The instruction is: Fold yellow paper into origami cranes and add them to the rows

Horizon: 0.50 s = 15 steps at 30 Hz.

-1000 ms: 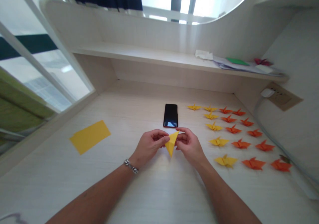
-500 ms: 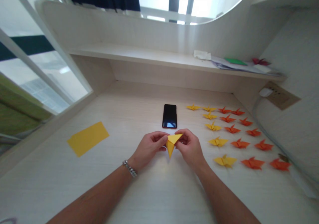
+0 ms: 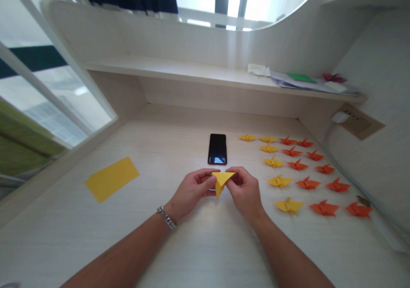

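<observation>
A small folded piece of yellow paper point(image 3: 221, 180) is held just above the pale wooden desk point(image 3: 179, 245) between both hands. My left hand point(image 3: 191, 190), with a metal bracelet at the wrist, pinches its left side. My right hand point(image 3: 245, 190) pinches its right side with thumb and fingertips. The paper's upper flap lies nearly flat and a narrow point hangs downward.
A black phone point(image 3: 218, 148) lies just beyond the hands. Several yellow point(image 3: 280, 181) and orange paper cranes point(image 3: 309, 183) sit in rows to the right. A flat yellow sheet point(image 3: 111, 178) lies at the left. A shelf point(image 3: 198, 72) with papers runs along the back; a charger and cable point(image 3: 340, 118) are at right.
The paper's upper tip has been folded from pointing up and right down to nearly flat. Both hands stayed in place, shifting only slightly.
</observation>
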Tool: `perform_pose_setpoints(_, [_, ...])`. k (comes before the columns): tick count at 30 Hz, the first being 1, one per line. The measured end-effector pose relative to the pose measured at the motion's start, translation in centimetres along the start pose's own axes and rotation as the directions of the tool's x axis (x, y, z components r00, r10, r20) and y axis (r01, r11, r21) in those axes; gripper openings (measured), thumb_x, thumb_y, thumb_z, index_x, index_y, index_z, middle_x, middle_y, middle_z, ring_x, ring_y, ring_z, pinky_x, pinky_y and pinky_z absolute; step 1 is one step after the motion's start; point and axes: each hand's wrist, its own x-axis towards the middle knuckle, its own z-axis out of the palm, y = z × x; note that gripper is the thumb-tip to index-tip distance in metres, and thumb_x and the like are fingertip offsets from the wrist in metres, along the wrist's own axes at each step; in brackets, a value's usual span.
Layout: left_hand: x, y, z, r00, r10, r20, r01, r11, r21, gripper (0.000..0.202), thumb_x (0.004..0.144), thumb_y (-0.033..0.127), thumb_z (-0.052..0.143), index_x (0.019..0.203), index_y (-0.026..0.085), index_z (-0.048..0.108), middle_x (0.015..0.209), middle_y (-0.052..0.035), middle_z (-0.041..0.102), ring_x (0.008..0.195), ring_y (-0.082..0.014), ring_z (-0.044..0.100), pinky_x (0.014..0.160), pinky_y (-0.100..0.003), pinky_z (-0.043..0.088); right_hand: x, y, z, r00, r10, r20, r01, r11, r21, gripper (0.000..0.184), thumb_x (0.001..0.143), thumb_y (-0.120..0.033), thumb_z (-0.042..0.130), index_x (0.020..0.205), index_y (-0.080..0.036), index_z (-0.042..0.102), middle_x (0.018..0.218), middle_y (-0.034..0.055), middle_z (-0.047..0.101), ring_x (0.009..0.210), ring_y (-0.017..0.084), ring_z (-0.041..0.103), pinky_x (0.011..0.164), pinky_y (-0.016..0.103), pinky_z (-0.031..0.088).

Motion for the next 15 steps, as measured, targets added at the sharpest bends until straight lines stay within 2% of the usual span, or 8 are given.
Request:
perform_pose_setpoints(4, [0.01, 0.03, 0.06, 1.0, -0.006, -0.009, 0.006, 1.0, 0.022, 0.039, 0.073, 0.033, 0.069, 0.107, 0.015, 0.061, 0.093, -0.0103, 0.069, 0.083, -0.0195, 0.065, 0.071, -0.032, 0.054, 0.02, 0.19, 0.24, 0.998, 0.054, 0.015, -0.055, 0.996, 0.074, 0.012, 0.074, -0.024, 0.058, 0.085, -0.019, 0.063, 0.072, 0.0009, 0.066, 0.063, 0.016, 0.062, 0.059, 0.026, 0.05])
perform_pose_setpoints(7, [0.0, 0.09, 0.12, 0.999, 0.035, -0.034, -0.033, 0.997, 0.063, 0.044, 0.074, 0.033, 0.068, 0.114, 0.016, 0.057, 0.091, -0.0091, 0.069, 0.082, -0.0195, 0.065, 0.074, -0.035, 0.054, 0.07, 0.25, 0.3, 0.996, 0.088, 0.029, -0.09, 0.991, 0.097, 0.012, 0.076, -0.027, 0.058, 0.082, -0.019, 0.064, 0.07, 0.0016, 0.067, 0.063, 0.017, 0.062, 0.059, 0.027, 0.05])
perform_pose_setpoints(12, [-0.11, 0.11, 0.21, 0.991, 0.116, -0.062, -0.094, 0.952, 0.291, 0.037, 0.071, 0.031, 0.07, 0.103, 0.014, 0.063, 0.098, -0.0102, 0.068, 0.085, -0.0199, 0.064, 0.08, -0.036, 0.052, 0.11, 0.2, 0.18, 0.997, 0.07, 0.023, -0.07, 0.997, 0.01, 0.012, 0.077, -0.028, 0.059, 0.08, -0.019, 0.066, 0.071, 0.0026, 0.067, 0.064, 0.018, 0.063, 0.059, 0.027, 0.05])
perform_pose_setpoints(15, [-0.2, -0.03, 0.33, 0.984, 0.17, -0.043, -0.139, 0.905, 0.403, 0.041, 0.068, 0.028, 0.072, 0.105, 0.015, 0.063, 0.102, -0.0101, 0.067, 0.086, -0.0205, 0.064, 0.079, -0.035, 0.052, 0.11, 0.27, 0.27, 0.996, 0.068, 0.053, -0.07, 0.997, 0.039, 0.013, 0.078, -0.028, 0.059, 0.084, -0.019, 0.066, 0.076, 0.0037, 0.069, 0.068, 0.018, 0.064, 0.064, 0.029, 0.051])
